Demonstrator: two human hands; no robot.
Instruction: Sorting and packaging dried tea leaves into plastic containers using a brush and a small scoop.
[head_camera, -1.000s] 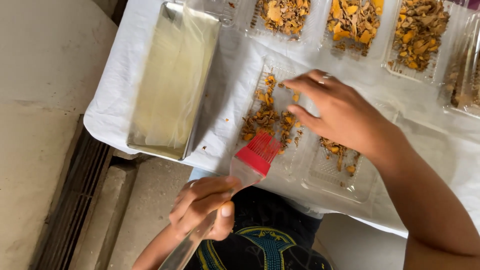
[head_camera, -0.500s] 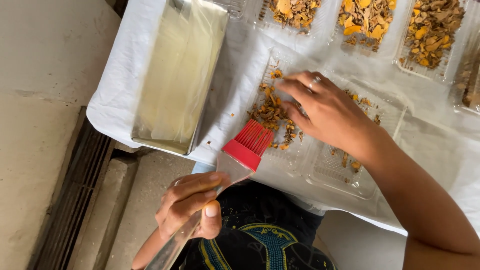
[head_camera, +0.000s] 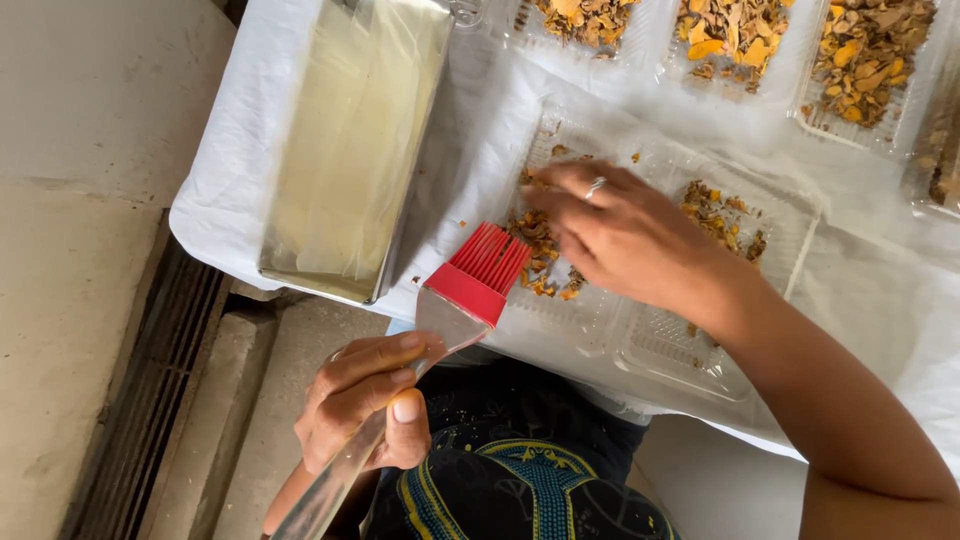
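A table draped in a white cloth (head_camera: 230, 200) fills the upper part of the head view; its edge hangs over a bare concrete floor (head_camera: 90, 250), where a dark slotted drain grate (head_camera: 150, 400) runs alongside. On the cloth at the left stands a long metal tray (head_camera: 345, 150) lined with pale, glossy sheets. Along the far edge sit three clear plastic containers (head_camera: 735, 40) holding orange-brown dried pieces, with part of another at the right border

Nearest the person lies an open clear clamshell tray (head_camera: 680, 340) with scattered dried pieces (head_camera: 540, 245) in it. The right hand (head_camera: 625, 235), a ring on one finger, reaches across this tray with fingers loosely bent and spread, fingertips touching the pieces; whether it pinches any cannot be told. Its forearm covers part of the tray

The left hand (head_camera: 365, 400) is closed around the clear handle of a pastry brush (head_camera: 455, 300), thumb pressed on top. The brush's red silicone bristles lie just over the tray's near-left corner, beside the pieces. Below is dark patterned clothing (head_camera: 520, 470)
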